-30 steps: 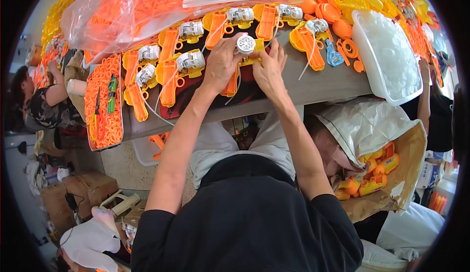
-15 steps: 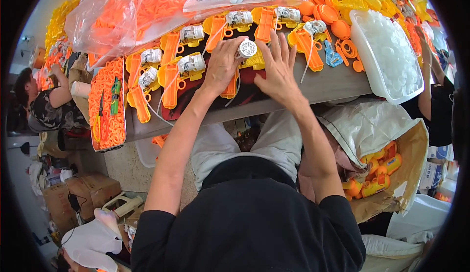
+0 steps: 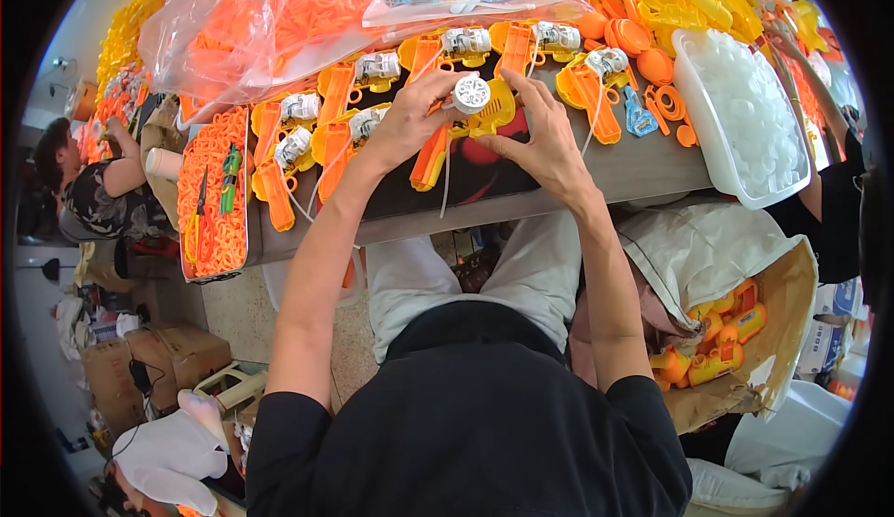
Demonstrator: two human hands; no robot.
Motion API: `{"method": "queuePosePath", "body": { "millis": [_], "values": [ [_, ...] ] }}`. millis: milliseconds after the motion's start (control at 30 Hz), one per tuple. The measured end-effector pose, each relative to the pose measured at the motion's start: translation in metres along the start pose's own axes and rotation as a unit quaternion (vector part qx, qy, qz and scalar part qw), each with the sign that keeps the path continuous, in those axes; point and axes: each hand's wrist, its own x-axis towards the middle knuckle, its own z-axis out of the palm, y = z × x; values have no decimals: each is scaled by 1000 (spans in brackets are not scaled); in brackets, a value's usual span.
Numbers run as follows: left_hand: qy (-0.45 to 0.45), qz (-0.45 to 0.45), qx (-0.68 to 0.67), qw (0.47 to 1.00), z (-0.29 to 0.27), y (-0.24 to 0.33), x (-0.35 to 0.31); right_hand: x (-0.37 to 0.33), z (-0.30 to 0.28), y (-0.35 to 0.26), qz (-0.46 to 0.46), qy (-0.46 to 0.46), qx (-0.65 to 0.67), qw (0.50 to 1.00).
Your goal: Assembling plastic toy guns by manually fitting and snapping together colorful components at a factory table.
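Observation:
Between its fingertips my left hand (image 3: 410, 128) holds a small white cylinder (image 3: 471, 95) with a patterned round end. Below it lies a toy gun half (image 3: 430, 160) with an orange grip and a yellow shell (image 3: 494, 112); a thin white string hangs beside it. My right hand (image 3: 549, 142) is at the shell's right side, thumb and fingers apart; whether they touch the shell I cannot tell. More orange-and-yellow toy gun halves with white cylinder mechanisms, such as one toy gun half (image 3: 591, 98) to the right, lie in rows around my hands.
Left stands a box of orange rings (image 3: 216, 210) with scissors (image 3: 197, 205) on top. At right is a white tub (image 3: 736, 182) of translucent pieces. Bags of orange parts (image 3: 317, 14) lie at the back. A sack (image 3: 778, 321) of orange toy parts stands beside my right leg.
My right hand's fingers have drawn from a wide spread into a looser curve beside the yellow shell, which now shows more. The left hand still holds the white cylinder. The whole view has shifted slightly.

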Motion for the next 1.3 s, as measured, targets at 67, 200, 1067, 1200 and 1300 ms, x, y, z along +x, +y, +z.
{"method": "queuePosePath", "body": {
  "millis": [67, 200, 1067, 1200, 1300],
  "values": [
    [-34, 20, 46, 998, -5, 5, 2, 0, 1, -1, -10, 2, -12, 1000],
    [-109, -26, 54, 992, -12, 7, 14, 1, -1, -1, 17, -7, 1, 1000],
    [-26, 36, 128, 991, 15, 14, 3, -12, 11, -6, 93, 36, 92, 991],
    [11, 22, 126, 992, 34, 11, -1, -27, 10, 8, 12, 13, -11, 1000],
    [70, 97, 236, 964, 49, -3, -12, -44, 19, 18, -53, -3, -180, 982]
  ]
}}
